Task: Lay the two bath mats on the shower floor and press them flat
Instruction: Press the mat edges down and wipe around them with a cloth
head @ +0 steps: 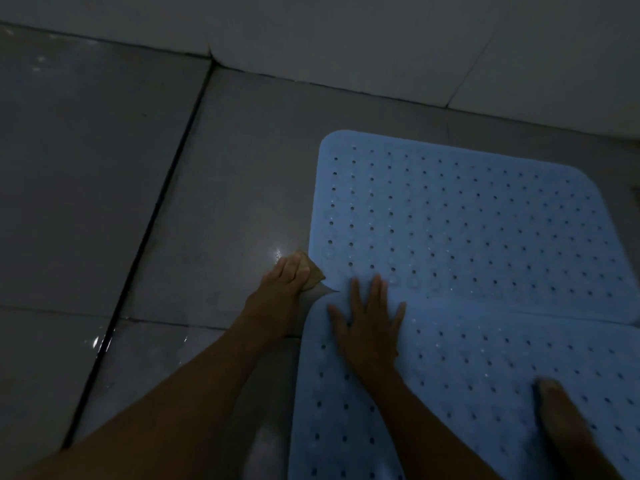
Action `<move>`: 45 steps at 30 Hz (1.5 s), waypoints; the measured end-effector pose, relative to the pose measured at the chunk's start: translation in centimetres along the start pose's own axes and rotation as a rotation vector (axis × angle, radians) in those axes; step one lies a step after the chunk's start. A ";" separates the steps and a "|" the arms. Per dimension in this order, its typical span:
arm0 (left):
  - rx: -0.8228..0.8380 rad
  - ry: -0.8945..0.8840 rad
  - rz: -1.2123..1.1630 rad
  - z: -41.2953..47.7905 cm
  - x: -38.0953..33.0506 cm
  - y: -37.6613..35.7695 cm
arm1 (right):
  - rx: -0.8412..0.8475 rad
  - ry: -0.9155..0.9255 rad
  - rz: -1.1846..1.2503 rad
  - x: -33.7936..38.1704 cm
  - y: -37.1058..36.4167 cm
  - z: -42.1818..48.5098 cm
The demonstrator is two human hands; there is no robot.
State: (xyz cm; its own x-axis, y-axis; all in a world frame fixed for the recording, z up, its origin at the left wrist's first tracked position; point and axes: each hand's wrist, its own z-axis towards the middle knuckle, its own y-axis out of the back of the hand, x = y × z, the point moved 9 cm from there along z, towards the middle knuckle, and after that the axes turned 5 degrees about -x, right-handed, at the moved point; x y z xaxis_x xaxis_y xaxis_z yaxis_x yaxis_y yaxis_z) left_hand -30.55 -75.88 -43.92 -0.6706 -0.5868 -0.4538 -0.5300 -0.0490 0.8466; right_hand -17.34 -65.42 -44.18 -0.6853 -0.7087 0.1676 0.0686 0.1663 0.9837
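Pressing flat with spread fingers, right hand [369,317] is on the near pale-blue perforated rubber mat [450,393]; matching far mat [467,220] touches it at 12 o'clock. Left hand [282,285] lies straight-fingered on a tan scrap [311,273].

Left hand [282,284] palm down, fingers straight and close together, forearm stretched forward. Right hand [369,318] flat just beside it, palm down, fingers splayed wide, forearm angled in from right. Both arms bare.
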 end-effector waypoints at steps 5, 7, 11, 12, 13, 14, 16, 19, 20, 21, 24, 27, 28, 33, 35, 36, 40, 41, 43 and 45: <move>0.000 -0.004 -0.034 0.0 -0.3 0.1 | -0.036 -0.005 -0.038 -0.2 0.0 0.0; 0.020 -0.015 -0.046 -0.1 -0.2 0.0 | -0.049 0.001 -0.040 0.0 0.1 0.0; 0.007 -0.008 -0.115 -1.5 -0.2 -0.2 | -0.073 0.002 -0.024 -0.2 0.2 -0.1; -0.006 -0.010 -0.124 -2.1 0.1 -0.3 | -0.082 0.004 -0.019 -0.1 0.3 0.0; -0.024 -0.014 -0.130 -2.7 0.2 -0.4 | -0.089 0.006 -0.010 0.0 0.3 0.0; -0.050 -0.014 -0.133 -3.5 0.1 -0.6 | -0.092 0.006 0.001 -0.1 0.3 -0.1; -0.103 0.011 -0.143 -5.1 0.2 -0.9 | -0.105 0.010 0.001 -0.1 0.2 -0.1; -0.202 0.073 -0.189 -7.2 -1.0 -0.9 | -0.137 0.018 0.019 0.0 0.2 -0.2; -0.215 0.111 -0.222 -7.6 -1.2 -1.0 | -0.152 0.015 0.032 -0.1 0.2 -0.2; -0.235 0.145 -0.244 -8.0 -1.3 -1.2 | -0.166 0.014 0.048 -0.1 0.2 -0.3; -0.246 0.184 -0.263 -8.1 -0.4 -1.9 | -0.177 0.013 0.060 0.0 0.1 -0.4; -0.235 0.259 -0.288 -8.4 -0.6 -1.9 | -0.089 0.014 0.022 0.0 -0.6 -0.1; -0.230 0.275 -0.298 -8.7 -0.9 -1.8 | -0.060 0.008 0.003 0.0 -0.8 -0.1; -0.255 0.344 -0.322 -14.0 -2.3 -3.2 | -0.044 0.020 0.040 0.1 -0.6 -0.1; -0.277 0.332 -0.320 -15.7 -2.4 -4.1 | -0.054 0.015 0.050 0.0 -0.4 -0.2; -0.285 0.331 -0.311 -16.0 -2.4 -4.5 | -0.054 0.015 0.046 0.1 -0.4 -0.1; -0.298 0.314 -0.273 -16.1 -2.2 -4.8 | -0.054 0.013 0.062 -0.1 -0.4 0.0; -0.300 0.311 -0.268 -16.2 -2.3 -4.8 | -0.060 0.006 0.077 -0.2 -0.3 0.1; -0.302 0.305 -0.262 -17.2 -2.7 -5.3 | -0.051 0.002 0.116 -0.5 0.0 0.1; -0.303 0.284 -0.248 -18.5 -2.9 -5.9 | -0.026 0.033 0.169 -0.4 0.4 -0.1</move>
State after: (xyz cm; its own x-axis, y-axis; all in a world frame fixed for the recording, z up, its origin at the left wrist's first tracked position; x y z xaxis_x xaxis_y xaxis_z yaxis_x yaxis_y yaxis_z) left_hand -15.85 -88.83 -42.43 -0.3528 -0.7228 -0.5943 -0.4527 -0.4240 0.7844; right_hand -17.01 -65.12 -43.82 -0.6384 -0.6941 0.3328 0.2004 0.2675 0.9425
